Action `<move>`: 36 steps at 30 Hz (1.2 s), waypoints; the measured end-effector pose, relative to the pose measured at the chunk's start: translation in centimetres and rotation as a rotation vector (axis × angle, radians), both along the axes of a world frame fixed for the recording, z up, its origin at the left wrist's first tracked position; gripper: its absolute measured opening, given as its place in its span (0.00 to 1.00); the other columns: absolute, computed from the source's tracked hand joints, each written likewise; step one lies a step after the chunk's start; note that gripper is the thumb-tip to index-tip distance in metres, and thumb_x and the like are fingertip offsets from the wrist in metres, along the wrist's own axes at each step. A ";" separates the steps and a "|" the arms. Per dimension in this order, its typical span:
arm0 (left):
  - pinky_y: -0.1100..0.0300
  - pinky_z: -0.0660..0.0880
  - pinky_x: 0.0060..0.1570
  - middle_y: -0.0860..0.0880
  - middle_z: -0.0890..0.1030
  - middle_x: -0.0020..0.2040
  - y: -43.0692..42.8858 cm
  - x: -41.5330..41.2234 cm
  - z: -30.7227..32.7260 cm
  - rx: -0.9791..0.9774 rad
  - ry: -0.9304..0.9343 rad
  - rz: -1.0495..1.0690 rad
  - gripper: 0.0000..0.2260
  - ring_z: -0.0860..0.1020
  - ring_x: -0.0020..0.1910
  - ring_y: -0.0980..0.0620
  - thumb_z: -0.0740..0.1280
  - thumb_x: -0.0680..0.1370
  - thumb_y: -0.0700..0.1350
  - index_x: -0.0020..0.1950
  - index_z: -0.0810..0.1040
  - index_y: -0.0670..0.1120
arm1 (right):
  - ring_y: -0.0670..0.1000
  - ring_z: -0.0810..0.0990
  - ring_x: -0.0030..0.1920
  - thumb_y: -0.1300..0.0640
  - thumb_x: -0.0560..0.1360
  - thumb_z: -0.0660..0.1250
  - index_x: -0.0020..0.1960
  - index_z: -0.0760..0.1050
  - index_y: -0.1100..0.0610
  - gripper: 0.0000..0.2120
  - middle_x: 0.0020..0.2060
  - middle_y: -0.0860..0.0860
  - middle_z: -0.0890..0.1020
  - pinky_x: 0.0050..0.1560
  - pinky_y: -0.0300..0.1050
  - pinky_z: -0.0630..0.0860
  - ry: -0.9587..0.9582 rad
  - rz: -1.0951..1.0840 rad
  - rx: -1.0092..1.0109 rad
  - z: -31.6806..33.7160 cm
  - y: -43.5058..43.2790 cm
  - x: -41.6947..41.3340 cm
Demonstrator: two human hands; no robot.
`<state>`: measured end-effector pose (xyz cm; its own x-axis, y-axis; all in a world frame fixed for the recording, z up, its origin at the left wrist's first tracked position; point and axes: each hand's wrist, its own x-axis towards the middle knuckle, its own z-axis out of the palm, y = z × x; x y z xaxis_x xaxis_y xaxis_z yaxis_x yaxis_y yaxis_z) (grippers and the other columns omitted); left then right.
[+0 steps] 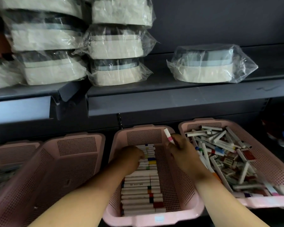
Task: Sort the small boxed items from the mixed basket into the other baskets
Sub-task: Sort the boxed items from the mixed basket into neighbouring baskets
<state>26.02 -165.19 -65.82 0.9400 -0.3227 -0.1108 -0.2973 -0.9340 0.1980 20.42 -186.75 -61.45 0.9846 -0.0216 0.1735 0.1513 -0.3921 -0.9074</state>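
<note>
a white marker point(169, 135) with a pink band tilts above the far right corner of the middle basket point(146, 221), pinched in the curled fingers of the right hand point(180, 147). the left hand point(133, 157) rests knuckles-up on the row of markers point(138, 190) in that basket; whether it pinches one cannot be told. small boxes point(228, 161) lie in the mixed basket point(269, 204) at right.
</note>
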 end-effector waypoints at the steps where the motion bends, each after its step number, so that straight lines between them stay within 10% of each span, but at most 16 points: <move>1: 0.65 0.68 0.62 0.51 0.78 0.70 0.0 -0.1 0.1 -0.009 0.000 0.002 0.17 0.76 0.67 0.49 0.67 0.82 0.43 0.70 0.80 0.54 | 0.35 0.79 0.34 0.56 0.82 0.63 0.44 0.76 0.47 0.10 0.34 0.41 0.81 0.30 0.26 0.69 0.002 -0.002 0.001 0.0 0.0 0.1; 14: 0.54 0.82 0.51 0.55 0.87 0.44 -4.3 -2.2 4.4 -0.784 0.005 -0.005 0.04 0.85 0.45 0.58 0.74 0.79 0.46 0.46 0.85 0.55 | 0.46 0.81 0.34 0.56 0.82 0.64 0.47 0.83 0.55 0.10 0.32 0.48 0.83 0.34 0.37 0.74 0.041 0.012 0.209 0.9 1.3 0.4; 22: 0.61 0.74 0.38 0.58 0.82 0.40 -1.2 -2.8 3.9 -0.287 -0.140 -0.069 0.03 0.79 0.40 0.62 0.71 0.80 0.52 0.50 0.85 0.56 | 0.43 0.76 0.29 0.63 0.80 0.65 0.47 0.80 0.57 0.06 0.30 0.47 0.79 0.31 0.37 0.71 -0.001 -0.032 0.230 -0.2 0.8 0.6; 27: 0.61 0.74 0.50 0.53 0.83 0.55 0.6 -3.2 2.3 0.110 -0.002 -0.082 0.09 0.80 0.54 0.50 0.65 0.82 0.50 0.56 0.85 0.52 | 0.48 0.82 0.39 0.57 0.77 0.67 0.46 0.81 0.49 0.06 0.37 0.46 0.84 0.39 0.44 0.75 0.014 -0.122 0.115 -0.9 -0.6 1.3; 36: 0.63 0.70 0.61 0.51 0.78 0.69 1.1 -2.7 1.0 0.083 -0.014 -0.052 0.13 0.76 0.66 0.49 0.65 0.83 0.50 0.66 0.80 0.56 | 0.40 0.82 0.37 0.54 0.78 0.67 0.46 0.81 0.46 0.06 0.38 0.39 0.84 0.40 0.42 0.75 0.034 -0.072 0.064 -1.1 -1.1 0.7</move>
<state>23.35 -164.09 -64.81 0.9238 -0.3614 -0.1265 -0.3480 -0.9303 0.1158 21.11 -187.85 -62.51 0.9854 -0.1026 0.1359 0.0934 -0.3420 -0.9351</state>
